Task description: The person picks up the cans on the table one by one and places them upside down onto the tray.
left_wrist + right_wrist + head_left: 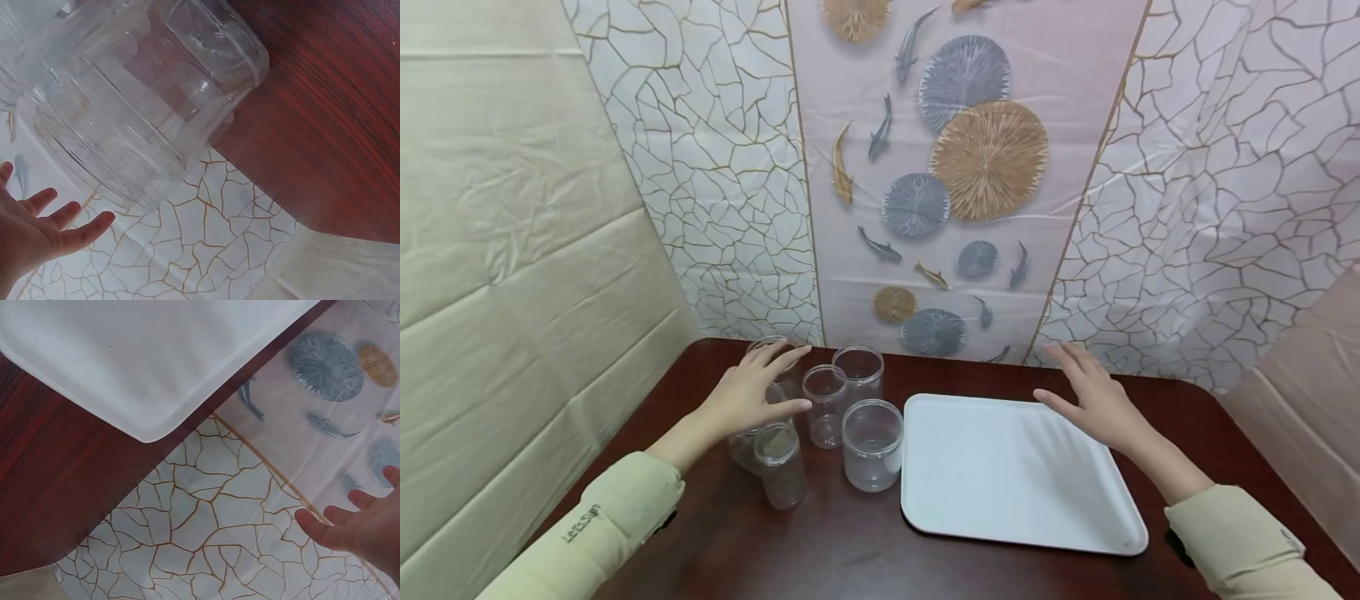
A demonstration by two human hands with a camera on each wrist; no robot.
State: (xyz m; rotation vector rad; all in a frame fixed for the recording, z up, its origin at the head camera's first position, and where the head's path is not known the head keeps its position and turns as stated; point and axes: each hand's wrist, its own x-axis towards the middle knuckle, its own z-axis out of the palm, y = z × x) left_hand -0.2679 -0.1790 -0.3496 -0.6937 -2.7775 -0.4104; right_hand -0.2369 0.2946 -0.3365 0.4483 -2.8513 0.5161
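Note:
In the head view my left hand hovers with fingers spread above a cluster of clear plastic jars, holding nothing. It partly hides the jars at the back left. A wide jar stands beside the tray, with a narrow jar and another jar behind it. Nearer the front is a slim jar. My right hand, fingers spread, hangs over the right side of a white tray and casts a shadow on it. The left wrist view shows a large clear jar close to the left fingers.
The dark reddish-brown table carries the jars on the left and the tray on the right. A patterned cloth with cracked lines and fish hangs at the table's back edge. Beige cloth hangs along the left side.

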